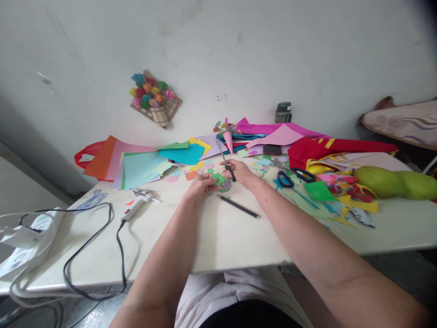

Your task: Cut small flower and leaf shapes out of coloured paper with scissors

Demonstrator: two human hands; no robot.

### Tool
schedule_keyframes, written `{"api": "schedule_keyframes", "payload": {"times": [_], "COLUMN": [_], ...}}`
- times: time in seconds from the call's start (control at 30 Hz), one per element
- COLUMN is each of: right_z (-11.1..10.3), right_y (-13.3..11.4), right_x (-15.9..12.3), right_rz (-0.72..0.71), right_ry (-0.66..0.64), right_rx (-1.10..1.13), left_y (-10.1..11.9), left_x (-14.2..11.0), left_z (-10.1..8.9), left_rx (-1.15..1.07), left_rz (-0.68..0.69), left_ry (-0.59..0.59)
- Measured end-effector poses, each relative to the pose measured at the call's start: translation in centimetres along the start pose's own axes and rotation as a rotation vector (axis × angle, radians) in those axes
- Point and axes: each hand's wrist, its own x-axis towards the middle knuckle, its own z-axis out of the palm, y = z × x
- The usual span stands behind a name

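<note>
My left hand (202, 186) is closed on a small green paper cutout (217, 178) over the middle of the table. Close beside it, my right hand (238, 173) grips a pair of scissors (229, 167) with dark handles, the blades pointing up and away from me. The right fingertips are near the green paper; whether they touch it I cannot tell. A black pencil (238, 207) lies on the table just below both hands. Small coloured paper scraps (192, 175) are scattered behind and around the hands.
A hot glue gun (136, 203) with a black cable lies at left, near a white power strip (25, 241). Coloured paper sheets (141, 166) spread along the back. At right are blue-handled scissors (286, 179), a red cloth (317, 150) and large green fruits (378, 182).
</note>
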Motion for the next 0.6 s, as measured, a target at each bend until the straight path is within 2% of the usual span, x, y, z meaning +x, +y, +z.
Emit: {"api": "schedule_keyframes", "payload": {"times": [0.13, 0.33, 0.6], "right_z": [0.16, 0.36, 0.44], "right_y": [0.21, 0.24, -0.03], "right_x": [0.16, 0.18, -0.06], "right_rz": [0.004, 0.027, 0.026], "right_ry": [0.017, 0.033, 0.014], "right_rx": [-0.011, -0.022, -0.012], "left_y": [0.0, -0.01, 0.14], "left_x": [0.11, 0.2, 0.08], "left_z": [0.16, 0.35, 0.35], "left_rx": [0.011, -0.008, 0.025], "left_rz": [0.018, 0.141, 0.17], "left_ry": [0.025, 0.1, 0.123]}}
